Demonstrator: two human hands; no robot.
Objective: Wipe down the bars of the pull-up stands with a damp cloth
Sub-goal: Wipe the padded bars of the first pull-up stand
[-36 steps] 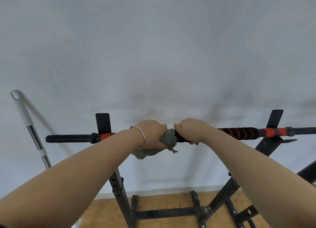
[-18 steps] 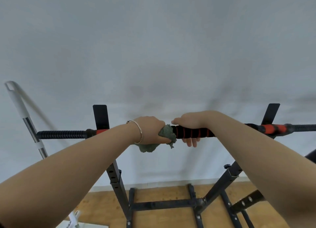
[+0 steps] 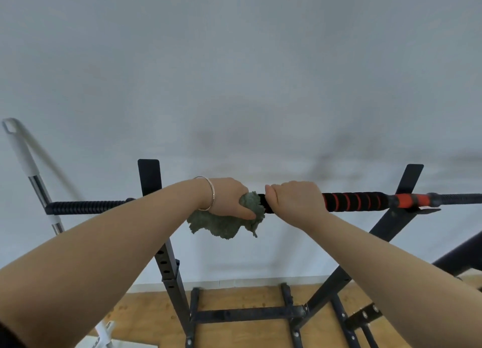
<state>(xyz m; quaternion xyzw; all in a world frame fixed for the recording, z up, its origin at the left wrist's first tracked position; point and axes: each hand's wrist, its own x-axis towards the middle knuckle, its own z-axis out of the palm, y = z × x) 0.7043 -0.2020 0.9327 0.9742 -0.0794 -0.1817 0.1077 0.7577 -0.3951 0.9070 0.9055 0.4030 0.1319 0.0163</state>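
Forearms enter from both lower corners. At frame centre the left hand [image 3: 229, 200] is clamped on the green cloth [image 3: 227, 223], wrapped round the bar [image 3: 365, 201]; the right hand [image 3: 293, 200] grips the foam just beside it. Best practice, probably: brace with the right, twist and slide the cloth leftward toward the ribbed end [image 3: 86, 207]. Beyond, a mop handle [image 3: 31, 170] leans at left.
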